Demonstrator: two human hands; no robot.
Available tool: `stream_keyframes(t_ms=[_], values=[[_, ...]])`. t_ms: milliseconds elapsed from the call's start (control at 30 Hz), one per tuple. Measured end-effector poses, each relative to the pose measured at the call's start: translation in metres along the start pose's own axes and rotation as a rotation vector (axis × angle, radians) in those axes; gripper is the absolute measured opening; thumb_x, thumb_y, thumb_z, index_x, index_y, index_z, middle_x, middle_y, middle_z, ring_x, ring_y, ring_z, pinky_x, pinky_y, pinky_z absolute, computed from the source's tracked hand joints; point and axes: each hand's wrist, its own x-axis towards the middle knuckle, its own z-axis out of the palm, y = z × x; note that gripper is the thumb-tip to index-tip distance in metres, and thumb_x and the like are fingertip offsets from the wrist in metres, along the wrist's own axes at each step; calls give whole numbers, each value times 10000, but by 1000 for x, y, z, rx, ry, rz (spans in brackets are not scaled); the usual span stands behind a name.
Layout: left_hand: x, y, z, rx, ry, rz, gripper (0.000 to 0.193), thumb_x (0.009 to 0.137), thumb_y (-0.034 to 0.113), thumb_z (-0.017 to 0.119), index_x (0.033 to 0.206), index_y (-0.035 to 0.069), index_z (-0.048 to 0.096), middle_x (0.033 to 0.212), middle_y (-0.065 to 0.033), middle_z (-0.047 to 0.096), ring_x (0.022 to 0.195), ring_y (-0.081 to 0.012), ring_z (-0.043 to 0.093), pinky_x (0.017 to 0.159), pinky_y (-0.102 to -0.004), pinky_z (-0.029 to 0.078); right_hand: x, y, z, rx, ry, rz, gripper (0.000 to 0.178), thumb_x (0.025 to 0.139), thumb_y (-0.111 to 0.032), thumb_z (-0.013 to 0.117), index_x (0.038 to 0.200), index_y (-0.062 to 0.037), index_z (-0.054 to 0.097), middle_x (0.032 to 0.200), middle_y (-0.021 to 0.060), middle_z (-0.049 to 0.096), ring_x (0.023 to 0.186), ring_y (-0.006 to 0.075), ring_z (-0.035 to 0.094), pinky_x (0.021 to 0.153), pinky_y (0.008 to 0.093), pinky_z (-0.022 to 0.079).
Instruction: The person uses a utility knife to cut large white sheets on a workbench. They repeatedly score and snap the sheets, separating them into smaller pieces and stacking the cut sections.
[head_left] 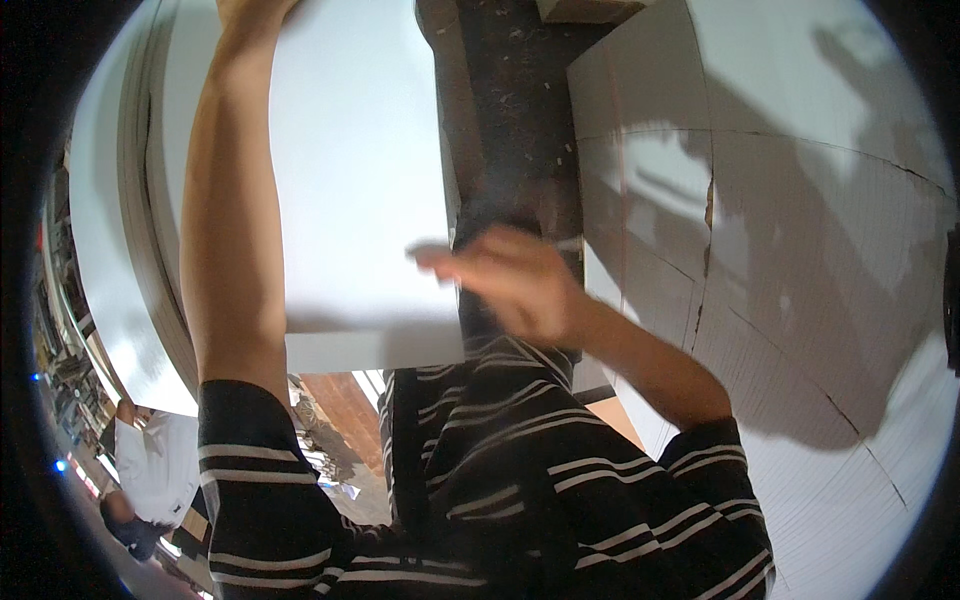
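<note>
spreading out in front of the person, a broad, smooth, white panel (pixel 365 180) is lying beneath the bare left forearm (pixel 235 230) and is turning its near edge toward the person's black short-sleeved shirt with white stripes (pixel 520 430). at the panel's far end, the left hand (pixel 258 8) is showing only in part, its grip being cut off by the view, so i cannot tell how open it is or what it is holding. at the panel's near right corner, the right hand (pixel 515 280) is appearing blurred, its fingers pointing left over the white surface. a small greyish tip (pixel 428 249) is showing at their end, but the blur is hiding whether this grip is holding something, how far it is opening, or whether it is touching the panel.

left of the panel, layered grey edges (pixel 150 150) are curving alongside. right of the panel, a dark, speckled strip (pixel 520 120) is running beside it, and beyond that a large, white, cracked surface (pixel 770 250) is catching shadows. to the panel's near left, another person in a white top (pixel 160 465) is showing.
</note>
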Motion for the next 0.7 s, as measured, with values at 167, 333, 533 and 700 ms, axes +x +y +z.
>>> stream_keyframes(t_ms=[167,333,533,700], values=[[7,6,-1,-27,-61,-8,471,1071,389,471,1464,146,560,1535,-182,513,1431,-386,446,1202,-513,332,-79,-58,20,-177,-436,40,592,934,-1,616,1496,-170,538,1090,94,707,918,225,660,785,419,531],[5,9,-1,17,-131,4,576,1061,485,479,1526,145,489,1605,-179,426,1489,-374,376,1244,-538,263,-114,-76,22,19,-505,455,535,972,-20,568,1492,-140,537,1200,128,708,1058,271,681,953,429,544],[-66,24,-12,90,1,348,782,980,719,470,1581,220,439,1677,-127,334,1553,-350,285,1232,-640,218,-121,-76,-6,295,45,1031,407,1082,-182,524,1475,-75,536,1163,146,717,858,181,663,802,331,550],[-167,43,-55,-21,-193,319,744,999,606,539,1604,196,399,1697,-118,290,1585,-326,205,1272,-596,119,-113,-57,8,798,417,1037,431,1064,-177,584,1459,-18,512,1064,156,712,822,196,649,759,329,534]])
